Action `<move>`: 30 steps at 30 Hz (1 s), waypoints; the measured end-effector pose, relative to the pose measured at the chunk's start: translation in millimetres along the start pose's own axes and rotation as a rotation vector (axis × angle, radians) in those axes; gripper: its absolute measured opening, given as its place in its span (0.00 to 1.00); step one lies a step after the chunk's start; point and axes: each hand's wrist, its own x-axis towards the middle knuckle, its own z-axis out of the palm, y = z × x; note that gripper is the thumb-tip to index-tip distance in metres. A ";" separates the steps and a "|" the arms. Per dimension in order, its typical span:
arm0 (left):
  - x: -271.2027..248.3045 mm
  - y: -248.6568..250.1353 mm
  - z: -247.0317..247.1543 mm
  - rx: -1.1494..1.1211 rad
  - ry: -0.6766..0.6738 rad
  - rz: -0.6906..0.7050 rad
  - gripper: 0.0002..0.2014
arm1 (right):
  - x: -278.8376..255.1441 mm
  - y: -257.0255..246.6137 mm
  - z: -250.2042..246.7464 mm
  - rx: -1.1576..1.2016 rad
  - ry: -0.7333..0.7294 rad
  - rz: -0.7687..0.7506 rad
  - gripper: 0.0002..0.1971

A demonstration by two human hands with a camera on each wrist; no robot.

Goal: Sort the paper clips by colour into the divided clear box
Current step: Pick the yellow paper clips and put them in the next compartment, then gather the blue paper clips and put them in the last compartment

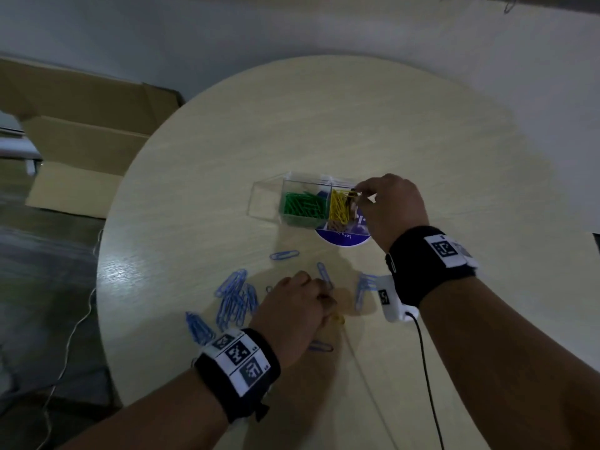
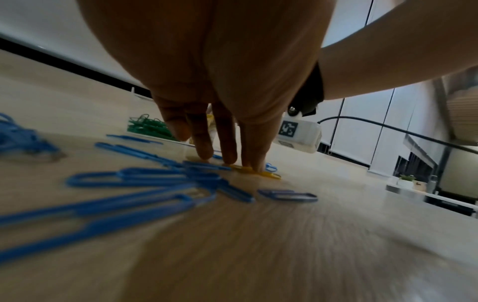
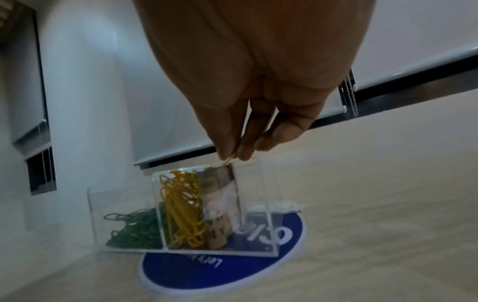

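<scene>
The divided clear box (image 1: 266, 198) stands mid-table, with green clips (image 1: 303, 204) in one compartment and yellow clips (image 1: 339, 206) in the one beside it. My right hand (image 1: 355, 193) hovers over the yellow compartment. In the right wrist view its thumb and forefinger pinch a yellow clip (image 3: 230, 159) just above the box rim (image 3: 261, 163). My left hand (image 1: 328, 303) is down on the table among loose blue clips (image 1: 235, 298). Its fingertips (image 2: 229, 158) touch a yellow clip (image 2: 258, 172) lying flat.
A round blue sticker (image 1: 342, 238) lies partly under the box. More blue clips (image 1: 363, 284) lie near my right wrist. A black cable (image 1: 425, 368) crosses the table's near side. Cardboard boxes (image 1: 81, 141) stand on the floor beyond the table's left edge.
</scene>
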 end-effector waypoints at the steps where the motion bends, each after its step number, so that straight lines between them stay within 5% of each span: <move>1: 1.0 0.9 -1.7 0.012 -0.013 -0.002 0.08 | 0.0 -1.1 0.6 -0.016 -0.009 -0.021 0.10; 12: 14.2 8.4 -11.6 0.021 -0.216 -0.056 0.14 | -9.8 1.1 21.5 -0.139 0.031 -0.194 0.14; 19: 38.9 -6.0 -55.5 -0.638 0.271 -0.456 0.03 | -36.8 22.5 -2.5 0.281 0.246 -0.001 0.07; 22: 76.5 -18.0 -70.1 -0.617 0.416 -0.508 0.03 | -61.6 42.7 -0.9 0.225 0.202 0.072 0.06; 26: 107.1 -26.8 -63.6 -0.519 0.384 -0.502 0.06 | -95.3 51.1 7.8 0.117 0.093 0.014 0.09; 30: 74.3 -37.9 -64.8 -0.415 0.427 -0.483 0.08 | -120.9 46.8 23.3 -0.074 -0.135 0.005 0.23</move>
